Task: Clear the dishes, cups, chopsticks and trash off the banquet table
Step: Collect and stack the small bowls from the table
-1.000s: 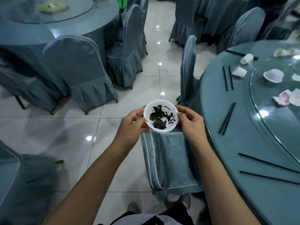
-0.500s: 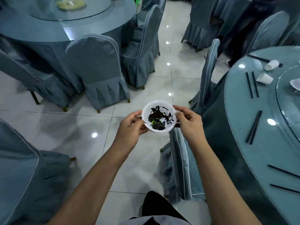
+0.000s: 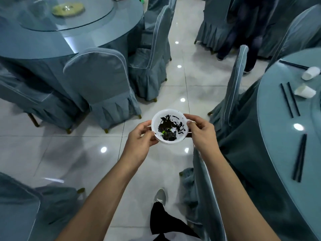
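I hold a small white bowl (image 3: 169, 126) with dark food scraps over the tiled floor, in front of my chest. My left hand (image 3: 140, 138) grips its left rim and my right hand (image 3: 201, 132) grips its right rim. The banquet table (image 3: 278, 136) with its blue cloth lies to my right. On it are two tipped white paper cups (image 3: 311, 73) (image 3: 305, 91) and black chopsticks (image 3: 289, 100) (image 3: 299, 158).
Blue-covered chairs (image 3: 102, 87) (image 3: 232, 94) stand ahead and beside me, one chair (image 3: 203, 188) close at my right leg. Another round table (image 3: 73, 28) with a glass turntable is at the far left. A person's legs (image 3: 243, 35) stand at the back. Tiled floor (image 3: 52, 153) lies open to the left.
I have turned left and stepped away from the banquet table, which has slid to the right edge. The bowl stays held in both hands.
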Demonstrator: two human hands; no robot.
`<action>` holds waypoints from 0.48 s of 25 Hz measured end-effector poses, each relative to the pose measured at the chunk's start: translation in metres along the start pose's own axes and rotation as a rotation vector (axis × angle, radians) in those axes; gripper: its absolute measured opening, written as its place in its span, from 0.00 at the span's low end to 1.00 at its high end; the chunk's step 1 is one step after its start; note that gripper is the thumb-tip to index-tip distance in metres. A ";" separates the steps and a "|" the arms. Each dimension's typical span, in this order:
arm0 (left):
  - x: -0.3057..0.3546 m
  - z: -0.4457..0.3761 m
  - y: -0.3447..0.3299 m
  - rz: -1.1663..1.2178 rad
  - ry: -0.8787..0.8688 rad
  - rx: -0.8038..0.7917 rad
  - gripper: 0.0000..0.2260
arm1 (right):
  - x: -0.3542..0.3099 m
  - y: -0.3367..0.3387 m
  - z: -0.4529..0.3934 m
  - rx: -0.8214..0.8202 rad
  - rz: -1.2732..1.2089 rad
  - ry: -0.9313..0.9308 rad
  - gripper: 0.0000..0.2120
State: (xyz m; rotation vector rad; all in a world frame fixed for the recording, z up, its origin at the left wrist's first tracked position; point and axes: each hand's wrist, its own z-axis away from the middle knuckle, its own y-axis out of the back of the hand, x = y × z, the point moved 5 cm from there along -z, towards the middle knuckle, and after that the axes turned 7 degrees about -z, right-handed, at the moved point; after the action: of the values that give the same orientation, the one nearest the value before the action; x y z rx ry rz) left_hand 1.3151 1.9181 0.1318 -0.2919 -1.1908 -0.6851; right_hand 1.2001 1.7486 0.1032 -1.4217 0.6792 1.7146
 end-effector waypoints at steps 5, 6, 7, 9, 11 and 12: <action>0.041 -0.074 -0.020 -0.020 -0.032 -0.060 0.17 | -0.022 0.000 -0.069 0.079 -0.020 0.011 0.14; 0.047 -0.085 -0.024 -0.026 -0.035 -0.072 0.17 | -0.026 0.002 -0.080 0.093 -0.021 0.013 0.14; 0.053 -0.095 -0.029 -0.026 -0.041 -0.081 0.17 | -0.030 0.004 -0.088 0.101 -0.026 0.017 0.14; 0.064 -0.114 -0.040 -0.033 -0.051 -0.109 0.17 | -0.036 0.010 -0.105 0.123 -0.038 0.023 0.14; 0.073 -0.133 -0.052 -0.037 -0.051 -0.142 0.17 | -0.041 0.018 -0.120 0.153 -0.046 0.029 0.14; 0.077 -0.141 -0.058 -0.041 -0.052 -0.158 0.17 | -0.043 0.022 -0.127 0.167 -0.053 0.032 0.14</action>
State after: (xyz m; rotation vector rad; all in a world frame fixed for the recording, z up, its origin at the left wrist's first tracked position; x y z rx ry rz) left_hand 1.3996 1.7703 0.1429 -0.4202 -1.1971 -0.8132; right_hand 1.2538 1.6241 0.1146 -1.3409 0.7768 1.5589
